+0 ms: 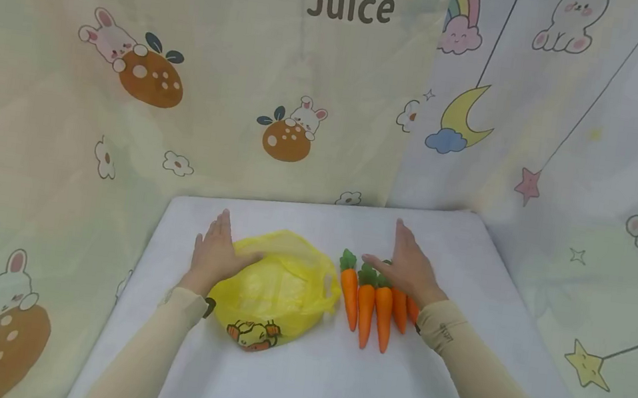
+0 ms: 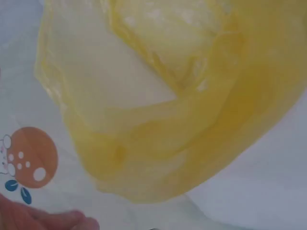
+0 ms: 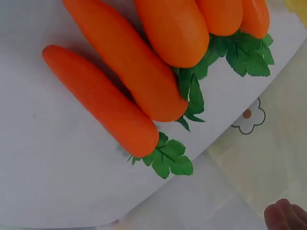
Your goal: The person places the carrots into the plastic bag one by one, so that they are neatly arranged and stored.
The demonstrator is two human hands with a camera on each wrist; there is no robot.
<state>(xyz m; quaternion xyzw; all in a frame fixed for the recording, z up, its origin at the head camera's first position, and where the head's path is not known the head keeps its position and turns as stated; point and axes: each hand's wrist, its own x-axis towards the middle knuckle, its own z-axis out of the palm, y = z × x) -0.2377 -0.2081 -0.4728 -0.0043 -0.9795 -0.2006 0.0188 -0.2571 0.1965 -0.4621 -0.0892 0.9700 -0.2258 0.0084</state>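
Observation:
A thin yellow plastic bag lies crumpled on the white table, a cartoon print near its front edge. My left hand is over the bag's left side, fingers straight and thumb stretched out to the right. In the left wrist view the bag shows its loose, see-through folds. Several orange carrots with green leafy tops lie side by side right of the bag. Above them my right hand is held with straight fingers, holding nothing and hiding part of the row. The right wrist view shows the carrots close up.
The white table has its back edge against a hanging cloth printed with rabbits, flowers and the word Juice. More printed cloth with stars and a moon closes off the right side.

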